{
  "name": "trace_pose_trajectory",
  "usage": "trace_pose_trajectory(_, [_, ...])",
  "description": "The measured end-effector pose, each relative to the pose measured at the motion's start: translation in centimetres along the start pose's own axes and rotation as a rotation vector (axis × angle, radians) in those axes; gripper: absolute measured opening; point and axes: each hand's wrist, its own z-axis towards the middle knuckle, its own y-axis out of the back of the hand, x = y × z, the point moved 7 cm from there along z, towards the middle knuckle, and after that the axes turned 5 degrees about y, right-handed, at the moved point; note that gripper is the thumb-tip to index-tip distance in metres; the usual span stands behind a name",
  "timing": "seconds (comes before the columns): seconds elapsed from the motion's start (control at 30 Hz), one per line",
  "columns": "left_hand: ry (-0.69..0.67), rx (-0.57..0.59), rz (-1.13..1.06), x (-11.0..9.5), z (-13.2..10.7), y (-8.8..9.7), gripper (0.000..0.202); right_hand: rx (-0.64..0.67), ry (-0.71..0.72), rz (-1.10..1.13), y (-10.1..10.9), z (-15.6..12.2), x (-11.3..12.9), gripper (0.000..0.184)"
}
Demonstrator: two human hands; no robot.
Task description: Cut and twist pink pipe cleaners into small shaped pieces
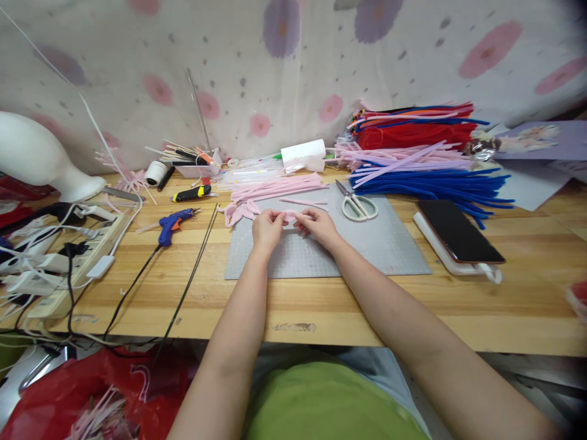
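Note:
Between my two hands a short pink pipe cleaner (289,216) is held over the grey cutting mat (312,260). My left hand (269,229) pinches its left part, while my right hand (317,226) grips the right part. Just left of my hands, bent pink pipe-cleaner pieces (239,212) lie at the mat's upper left corner. Behind them rests a bundle of straight pink pipe cleaners (277,186), with a loose one (303,201) on the mat. Scissors with pale handles (359,206) lie on the mat, right of my right hand.
Left are a blue glue gun (175,226), a yellow-black utility knife (191,193), thin dark rods (195,269) and a power strip (77,269) with tangled cables. Blue pipe cleaners (431,186) and a phone (458,231) lie right. A red bag (169,391) sits below the table edge.

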Motion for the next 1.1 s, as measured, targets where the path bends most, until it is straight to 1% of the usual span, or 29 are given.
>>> trace_pose_trajectory(0.07, [-0.082, -0.067, 0.198, -0.6, -0.2, 0.4, 0.017, 0.01, -0.004, -0.108, -0.2, -0.2, 0.0, 0.027])
trace_pose_trajectory(0.17, [-0.156, -0.15, 0.445, -1.5, -0.6, 0.5, 0.018, 0.0, 0.048, -0.281, -0.4, -0.5, 0.3, 0.026])
trace_pose_trajectory(0.27, [-0.187, -0.189, 0.559, -2.0, -0.7, 0.3, 0.019, -0.038, 0.08, -0.374, -0.2, -0.6, 0.4, 0.025])
trace_pose_trajectory(0.33, [-0.204, -0.177, 0.516, -1.9, -0.6, 0.0, 0.02, -0.066, 0.063, -0.371, 0.1, -0.6, 0.3, 0.024])
trace_pose_trajectory(0.4, [-0.19, -0.126, 0.342, -1.4, -0.2, -0.3, 0.022, -0.084, 0.025, -0.335, 0.3, -0.5, 0.0, 0.024])
trace_pose_trajectory(0.5, [-0.069, 0.007, -0.03, 0.1, 0.5, -1.4, 0.028, -0.083, -0.022, -0.263, 0.3, -0.5, -0.3, 0.027])
trace_pose_trajectory(0.53, [-0.028, 0.052, -0.125, 0.5, 0.6, -1.9, 0.029, -0.081, -0.027, -0.247, 0.2, -0.4, -0.3, 0.028])
trace_pose_trajectory(0.6, [0.018, 0.103, -0.222, 1.0, 0.7, -2.6, 0.028, -0.079, -0.022, -0.234, 0.1, -0.4, -0.3, 0.032])
trace_pose_trajectory(0.67, [0.022, 0.089, -0.217, 1.0, 0.7, -2.8, 0.024, -0.065, -0.007, -0.238, -0.1, -0.4, -0.1, 0.034])
trace_pose_trajectory(0.73, [0.008, 0.03, -0.152, 0.8, 0.6, -2.5, 0.021, -0.031, 0.007, -0.253, -0.4, -0.4, 0.0, 0.036])
trace_pose_trajectory(0.83, [-0.064, -0.048, 0.018, -0.1, 0.4, -1.7, 0.018, 0.005, 0.012, -0.307, -0.6, -0.5, 0.1, 0.035])
trace_pose_trajectory(0.9, [-0.124, -0.074, 0.123, -0.7, 0.4, -1.4, 0.019, 0.002, 0.0, -0.334, -0.6, -0.5, 0.1, 0.033])
trace_pose_trajectory(0.97, [-0.137, -0.031, 0.127, -0.8, 0.6, -1.6, 0.019, -0.011, -0.017, -0.324, -0.5, -0.5, 0.0, 0.032])
trace_pose_trajectory(1.07, [-0.072, 0.122, -0.079, -0.1, 1.1, -2.6, 0.026, -0.023, -0.029, -0.278, -0.4, -0.5, 0.0, 0.032])
trace_pose_trajectory(1.1, [-0.048, 0.155, -0.16, 0.1, 1.2, -2.8, 0.028, -0.021, -0.032, -0.267, -0.4, -0.5, 0.0, 0.031])
